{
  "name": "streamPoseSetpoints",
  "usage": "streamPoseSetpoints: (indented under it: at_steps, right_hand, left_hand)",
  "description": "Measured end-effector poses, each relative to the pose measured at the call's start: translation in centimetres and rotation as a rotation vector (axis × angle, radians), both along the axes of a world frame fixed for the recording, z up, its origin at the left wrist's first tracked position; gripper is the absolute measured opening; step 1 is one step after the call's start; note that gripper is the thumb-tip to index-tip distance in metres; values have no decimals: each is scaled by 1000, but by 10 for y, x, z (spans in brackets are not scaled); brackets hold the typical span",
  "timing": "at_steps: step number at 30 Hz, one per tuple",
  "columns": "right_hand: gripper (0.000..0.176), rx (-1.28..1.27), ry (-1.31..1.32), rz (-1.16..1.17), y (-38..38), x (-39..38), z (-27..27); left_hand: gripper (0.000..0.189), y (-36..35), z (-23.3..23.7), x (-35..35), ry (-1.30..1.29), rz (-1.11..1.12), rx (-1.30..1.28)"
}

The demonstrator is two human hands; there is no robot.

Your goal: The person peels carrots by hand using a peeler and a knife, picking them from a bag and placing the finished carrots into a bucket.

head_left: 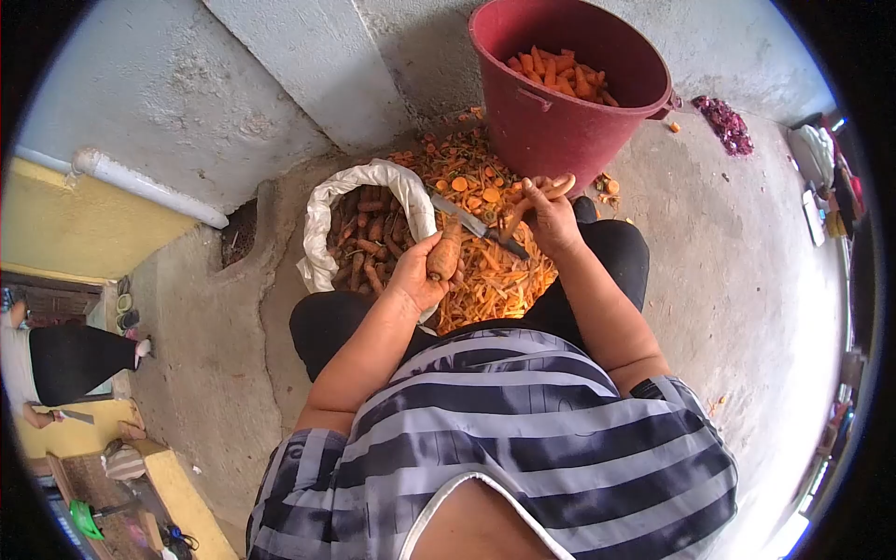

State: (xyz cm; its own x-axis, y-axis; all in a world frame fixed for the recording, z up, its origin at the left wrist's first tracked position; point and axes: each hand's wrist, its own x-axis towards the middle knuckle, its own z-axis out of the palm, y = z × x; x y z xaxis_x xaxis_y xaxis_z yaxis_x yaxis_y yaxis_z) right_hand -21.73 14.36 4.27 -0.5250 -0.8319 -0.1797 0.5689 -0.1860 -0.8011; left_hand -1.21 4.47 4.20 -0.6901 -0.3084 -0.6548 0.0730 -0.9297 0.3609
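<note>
My left hand (419, 276) is closed around an unpeeled carrot (445, 252), held up over the opening between the knees. My right hand (553, 220) grips a thin, curved brown thing (558, 188); whether it is a peeler or a bent carrot I cannot make out. Between the hands shows a knife (467, 218) with a grey blade and dark handle, over the peelings and apart from the right fingers. Orange peelings (490, 285) and cut carrot slices pile up below. Beside the left hand stands a white sack (320, 233), its rim rolled down, with unpeeled carrots (375, 224) inside.
A red bucket (551, 126) with peeled carrots (565, 75) stands against the wall ahead. Dark red scraps (723, 126) lie on the concrete floor to the right. At far left is another person (79, 359) with a knife (77, 416). A white pipe (149, 187) runs along the left wall.
</note>
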Motion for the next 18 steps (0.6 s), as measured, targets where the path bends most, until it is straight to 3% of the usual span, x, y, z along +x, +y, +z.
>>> streamPoseSetpoints:
  at_steps: [1,6,9,12,18]
  right_hand:
    - [22,-35,30,-25,-1,3,11]
    - [27,-284,-36,322,1,23,39]
    - [35,-98,85,359,-4,30,26]
    - [34,-24,-81,306,-7,25,15]
    - [24,28,40,471,-9,30,30]
  left_hand:
    - [34,2,5,-2,-24,-8,-15]
    - [29,17,31,-10,-66,-18,-40]
    - [27,18,34,-13,-41,-46,-29]
    - [27,13,25,-10,-26,-73,-6]
    - [28,21,38,-18,20,-42,3]
